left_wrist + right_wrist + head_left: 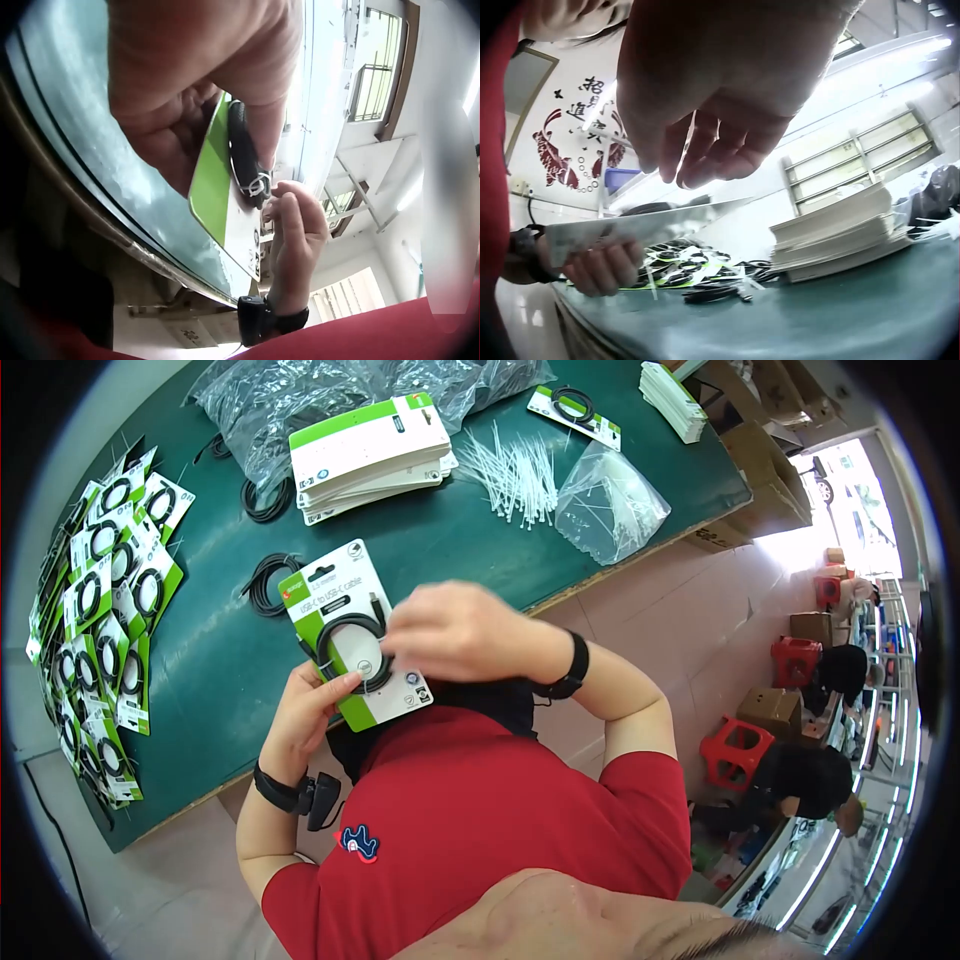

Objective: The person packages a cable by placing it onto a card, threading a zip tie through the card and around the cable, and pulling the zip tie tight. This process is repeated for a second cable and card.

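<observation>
The left hand grips the lower left edge of a white and green cable card, its thumb on the front. A coiled black cable lies against the card's face. In the left wrist view, a white cable tie loops around the coil. At the coil's right side, the right hand has its fingers curled and appears to pinch the tie's end; blur makes the contact faint. The right wrist view has the right hand's fingers above the tilted card.
Finished-looking cards with cables pile at the table's left. A stack of cards, loose white ties, a clear bag and a spare coil lie on the green table. Other people sit at the right.
</observation>
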A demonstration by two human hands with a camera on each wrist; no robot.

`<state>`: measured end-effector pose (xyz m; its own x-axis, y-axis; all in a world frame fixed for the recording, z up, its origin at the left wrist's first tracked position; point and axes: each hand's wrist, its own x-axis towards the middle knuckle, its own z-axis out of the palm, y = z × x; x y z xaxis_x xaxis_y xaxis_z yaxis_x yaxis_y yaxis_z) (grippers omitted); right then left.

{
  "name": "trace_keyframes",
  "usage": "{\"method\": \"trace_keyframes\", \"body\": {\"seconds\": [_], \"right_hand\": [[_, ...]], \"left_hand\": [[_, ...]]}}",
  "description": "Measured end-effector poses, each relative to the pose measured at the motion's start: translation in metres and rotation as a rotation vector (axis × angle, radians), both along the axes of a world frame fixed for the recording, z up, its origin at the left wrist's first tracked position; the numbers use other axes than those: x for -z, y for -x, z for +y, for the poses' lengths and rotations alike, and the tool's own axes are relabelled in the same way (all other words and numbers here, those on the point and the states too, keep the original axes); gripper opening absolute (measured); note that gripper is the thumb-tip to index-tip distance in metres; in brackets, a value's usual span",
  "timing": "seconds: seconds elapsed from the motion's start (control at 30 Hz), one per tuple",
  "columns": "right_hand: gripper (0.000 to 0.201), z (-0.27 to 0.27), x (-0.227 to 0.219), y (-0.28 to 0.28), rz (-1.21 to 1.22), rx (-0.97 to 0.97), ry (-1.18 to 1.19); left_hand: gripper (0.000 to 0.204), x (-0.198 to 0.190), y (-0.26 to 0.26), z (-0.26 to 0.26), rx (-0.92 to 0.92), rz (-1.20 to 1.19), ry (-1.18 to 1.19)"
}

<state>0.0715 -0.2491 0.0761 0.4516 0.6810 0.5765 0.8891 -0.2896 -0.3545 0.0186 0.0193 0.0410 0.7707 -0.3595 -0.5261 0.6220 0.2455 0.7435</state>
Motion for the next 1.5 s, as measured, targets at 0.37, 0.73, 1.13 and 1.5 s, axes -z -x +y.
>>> {"method": "trace_keyframes", "body": {"seconds": [0.37, 0.73, 1.13, 1.5], "right_hand": [[0.012, -0.123, 0.053, -0.1, -0.125, 0.654, 0.546], [0.005, -0.132, 0.05, -0.113, -0.213, 0.513, 0.481], [0.012, -0.114, 0.028, -0.096, -0.175, 0.504, 0.033], [0.003, -0.093, -0.013, -0.069, 0.746, 0.371, -0.521]], "left_hand": [[0.033, 0.006, 0.02, 0.0, 0.022, -0.232, -0.059], [0.033, 0.004, 0.022, 0.0, 0.019, -0.34, -0.1], [0.036, 0.004, 0.02, -0.006, 0.077, -0.484, -0.137], [0.027, -0.006, 0.017, -0.019, 0.118, -0.892, -0.167]]}}
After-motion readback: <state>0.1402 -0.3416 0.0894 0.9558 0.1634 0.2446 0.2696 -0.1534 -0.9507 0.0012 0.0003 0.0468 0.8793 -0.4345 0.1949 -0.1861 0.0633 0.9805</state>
